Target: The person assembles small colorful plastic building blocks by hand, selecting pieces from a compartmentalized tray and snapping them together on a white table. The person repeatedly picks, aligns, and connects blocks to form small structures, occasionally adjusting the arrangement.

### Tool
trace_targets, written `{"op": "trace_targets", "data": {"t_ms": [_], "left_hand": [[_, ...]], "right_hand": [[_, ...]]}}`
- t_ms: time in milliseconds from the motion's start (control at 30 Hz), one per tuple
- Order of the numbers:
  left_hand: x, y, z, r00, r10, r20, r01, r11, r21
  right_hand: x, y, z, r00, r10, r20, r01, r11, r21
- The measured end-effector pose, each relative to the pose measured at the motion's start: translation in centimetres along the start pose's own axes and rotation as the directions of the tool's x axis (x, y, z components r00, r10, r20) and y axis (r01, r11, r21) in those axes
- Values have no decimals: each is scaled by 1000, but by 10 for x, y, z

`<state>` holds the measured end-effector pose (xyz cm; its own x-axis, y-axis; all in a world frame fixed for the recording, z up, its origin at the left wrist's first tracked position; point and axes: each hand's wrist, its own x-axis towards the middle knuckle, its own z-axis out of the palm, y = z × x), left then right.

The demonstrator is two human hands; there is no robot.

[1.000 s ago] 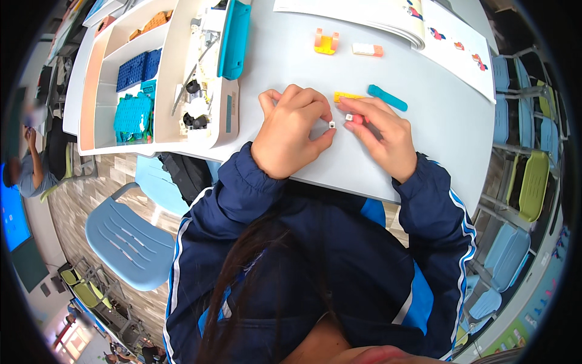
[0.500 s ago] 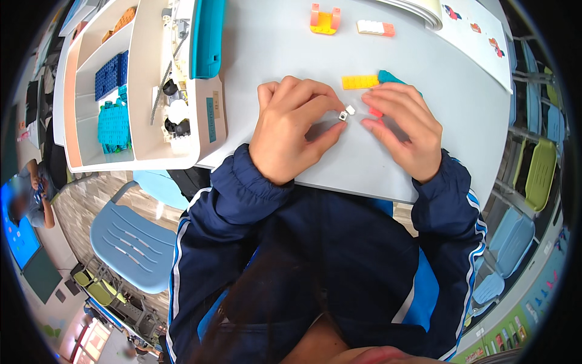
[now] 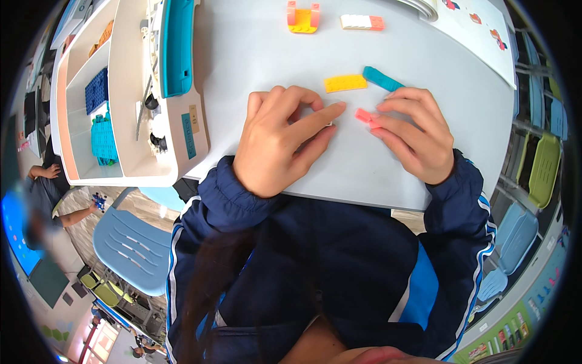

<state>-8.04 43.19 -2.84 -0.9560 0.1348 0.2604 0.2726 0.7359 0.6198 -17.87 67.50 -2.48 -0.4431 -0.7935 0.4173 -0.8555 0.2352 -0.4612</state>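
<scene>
My left hand (image 3: 282, 136) is closed on the table, with a bit of a small white toy brick (image 3: 329, 124) showing between forefinger and thumb; the fingers cover the rest. To its right, my right hand (image 3: 418, 133) pinches a small coral-pink brick (image 3: 363, 115) between thumb and fingertips. Another bit of coral pink shows right at the fingertips, and I cannot tell if it is a separate piece. Beyond the hands lie a long yellow brick (image 3: 345, 83) and a teal brick (image 3: 383, 79), end to end at an angle.
A yellow-and-pink brick build (image 3: 302, 21) and a white-and-coral brick strip (image 3: 362, 22) sit farther back. On the left stands a white compartment box (image 3: 133, 173) with sorted bricks and a teal tray (image 3: 177, 48). An open booklet (image 3: 479, 42) lies back right. Blue chair (image 3: 133, 249) at left.
The white pieces, plainly seen before, are now mostly covered by my left fingers. My right fingertips have closed on the coral-pink brick, which shows more. The whole view has shifted slightly.
</scene>
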Motion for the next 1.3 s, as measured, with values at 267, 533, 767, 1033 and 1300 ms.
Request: {"op": "trace_targets", "data": {"t_ms": [267, 533, 767, 1033, 1300], "left_hand": [[2, 1, -3, 998, -13, 55, 12, 1000, 13], [2, 3, -5, 998, -32, 56, 34, 999, -21], [4, 4, 2, 994, -112, -21, 111, 994, -4], [4, 7, 1, 995, -100, 0, 100, 995, -2], [1, 11, 11, 997, -56, -46, 57, 998, 29]], "right_hand": [[-2, 3, -2, 994, 107, -29, -103, 988, 114], [2, 1, -7, 980, 197, 7, -193, 955, 227], [-6, 23, -15, 938, 303, -168, -319, 944, -82], [-6, 5, -23, 974, 179, -141, -193, 977, -90], [0, -13, 13, 993, 78, -85, -79, 997, -7]]}}
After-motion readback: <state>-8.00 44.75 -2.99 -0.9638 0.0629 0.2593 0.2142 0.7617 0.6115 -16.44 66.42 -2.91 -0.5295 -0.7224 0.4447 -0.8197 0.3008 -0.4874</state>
